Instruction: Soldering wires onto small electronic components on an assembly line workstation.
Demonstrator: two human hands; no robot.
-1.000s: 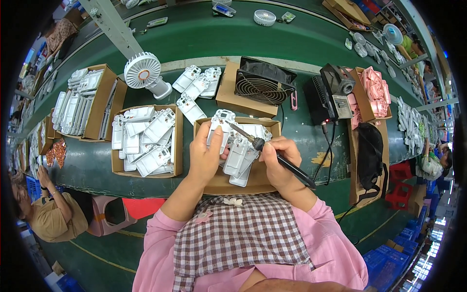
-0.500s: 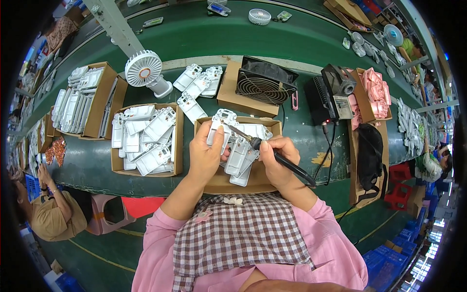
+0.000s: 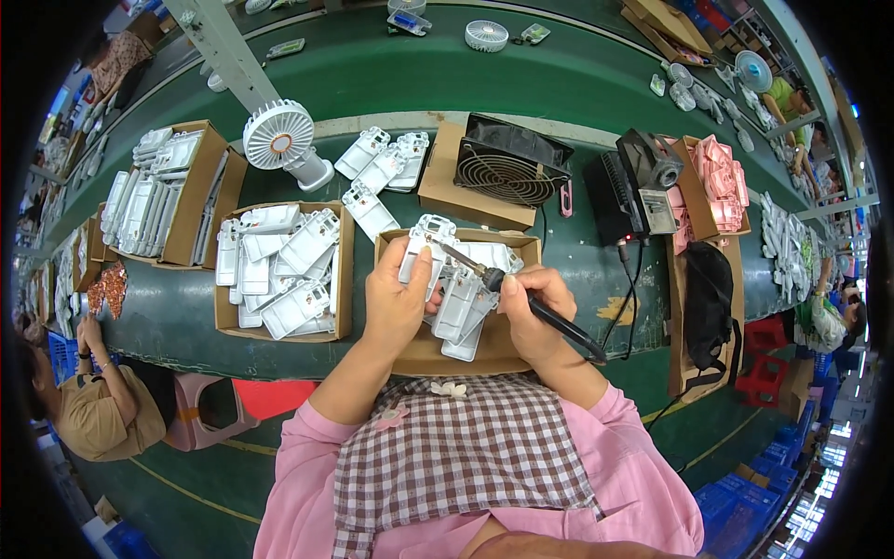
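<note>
My left hand (image 3: 396,296) is closed round a white plastic housing (image 3: 430,233), its thumb lying on the front face. Pen-like in my right hand (image 3: 538,312) is a soldering iron (image 3: 496,281) with a black handle. Its metal tip reaches the housing near my left thumb; whether it touches cannot be made out. Below both hands, a cardboard box (image 3: 503,352) contains more white housings (image 3: 458,312). Another open box (image 3: 343,307) of similar housings stands to the left, and several loose ones (image 3: 371,207) lie behind it.
A white handheld fan (image 3: 279,140) stands at the back left. A black extractor fan (image 3: 507,172) rests on a cardboard box behind my hands. To the right are a black soldering station (image 3: 610,200) with cables, pink parts (image 3: 719,177) and a black bag (image 3: 710,298). A co-worker (image 3: 116,405) sits at far left.
The fan and other items on the green belt at the back have shifted slightly left. Both my hands keep nearly the same pose, with the iron still at the housing.
</note>
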